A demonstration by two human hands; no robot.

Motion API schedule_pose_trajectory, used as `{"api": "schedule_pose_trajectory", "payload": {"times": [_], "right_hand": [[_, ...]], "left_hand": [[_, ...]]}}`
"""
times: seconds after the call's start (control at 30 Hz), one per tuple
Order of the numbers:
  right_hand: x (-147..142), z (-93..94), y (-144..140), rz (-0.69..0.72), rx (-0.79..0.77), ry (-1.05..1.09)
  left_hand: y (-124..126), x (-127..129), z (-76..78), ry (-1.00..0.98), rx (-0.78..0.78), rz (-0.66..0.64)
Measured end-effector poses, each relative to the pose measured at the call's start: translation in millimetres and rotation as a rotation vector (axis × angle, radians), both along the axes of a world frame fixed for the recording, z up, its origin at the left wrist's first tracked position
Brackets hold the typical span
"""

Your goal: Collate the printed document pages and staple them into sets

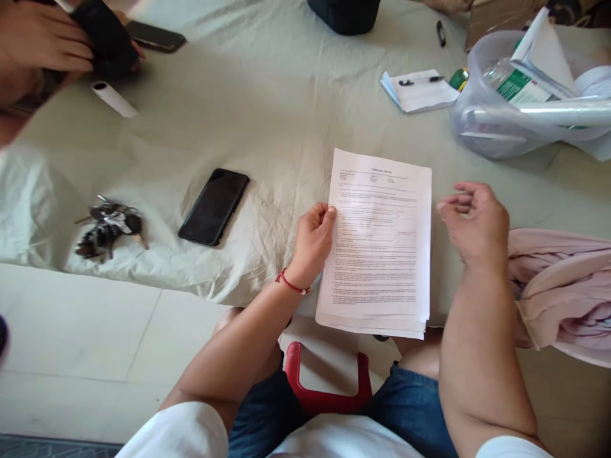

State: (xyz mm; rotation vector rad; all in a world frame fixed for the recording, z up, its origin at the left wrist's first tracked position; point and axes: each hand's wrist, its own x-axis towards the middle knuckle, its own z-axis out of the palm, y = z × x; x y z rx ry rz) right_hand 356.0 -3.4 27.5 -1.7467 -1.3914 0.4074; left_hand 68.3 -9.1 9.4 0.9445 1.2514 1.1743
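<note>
A stack of printed papers [377, 248] lies upright to my view at the table's front edge, its lower end reaching past the edge. My left hand [315, 232] grips the stack's left side, thumb on top and fingers partly hidden beneath. Just right of the stack, my right hand [476, 221] hovers apart from the sheets, fingers loosely curled and apart with nothing visible in them. To the left of my left hand rests a black smartphone [214, 207]. Farther left is a bunch of keys [112, 227].
A translucent plastic basket [496, 137] with papers and a bottle stands at the right back, beside a notepad [420, 92] with a pen. Pink cloth [558, 280] lies right. Another person's hand [45, 41] holds a dark object at upper left. A red stool [329, 401] is below.
</note>
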Motion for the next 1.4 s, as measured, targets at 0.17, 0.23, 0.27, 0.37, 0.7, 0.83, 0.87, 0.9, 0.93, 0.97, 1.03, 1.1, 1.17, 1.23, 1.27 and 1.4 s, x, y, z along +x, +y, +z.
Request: {"api": "schedule_pose_trajectory", "payload": {"times": [0.17, 0.23, 0.27, 0.37, 0.7, 0.83, 0.87, 0.9, 0.93, 0.97, 1.03, 1.1, 1.17, 1.23, 1.27, 1.4], "right_hand": [[-8.7, 19.5, -5.6, -0.044, 0.109, -0.047], [-9.6, 13.9, -3.1, 0.007, 0.108, 0.006], [-8.9, 8.5, -1.0, 0.014, 0.102, 0.044], [-5.5, -9.2, 5.4, -0.019, -0.006, 0.198], [-22.4, -0.4, -4.7, 0.329, -0.506, 0.628], [-29.0, 1.7, -4.0, 0.328, -0.368, 0.734], [-31.1, 1.7, -3.6, 0.312, -0.318, 0.739], [-33.5, 2.0, -3.4, 0.294, -0.260, 0.737], [-36.2, 2.8, -3.3, 0.280, -0.195, 0.730], [-38.9, 4.2, -3.5, 0.270, -0.125, 0.723], [-43.9, 8.9, -4.3, 0.265, 0.023, 0.713], [-47.3, 14.8, -5.8, 0.276, 0.179, 0.697], [-48.4, 20.5, -8.0, 0.293, 0.306, 0.661], [-47.5, 25.2, -10.8, 0.292, 0.368, 0.601], [-46.8, 27.3, -12.4, 0.281, 0.373, 0.562], [-45.2, 36.8, -20.3, 0.235, 0.394, 0.442]], "left_hand": [[-12.1, 0.3, 2.3, 0.025, 0.068, -0.034], [-11.7, -2.2, 1.0, -0.006, 0.115, -0.043], [-10.0, -4.0, 0.3, -0.021, 0.143, -0.043], [-0.9, -9.9, -1.1, -0.043, 0.225, -0.028], [21.2, -15.1, 5.1, -0.120, 0.234, 0.061], [21.7, -17.4, 11.1, -0.133, 0.243, 0.063], [21.2, -18.0, 13.2, -0.141, 0.251, 0.045], [20.5, -18.7, 15.6, -0.155, 0.260, 0.016], [19.8, -19.3, 18.1, -0.174, 0.269, -0.023], [19.2, -20.0, 20.8, -0.196, 0.276, -0.073], [18.8, -21.5, 26.5, -0.242, 0.275, -0.192], [19.3, -23.4, 33.3, -0.261, 0.264, -0.313], [19.9, -26.0, 41.4, -0.241, 0.272, -0.384], [19.7, -28.9, 50.7, -0.208, 0.297, -0.389], [18.9, -30.4, 55.6, -0.196, 0.304, -0.381], [13.3, -35.4, 71.9, -0.151, 0.262, -0.283]]}}
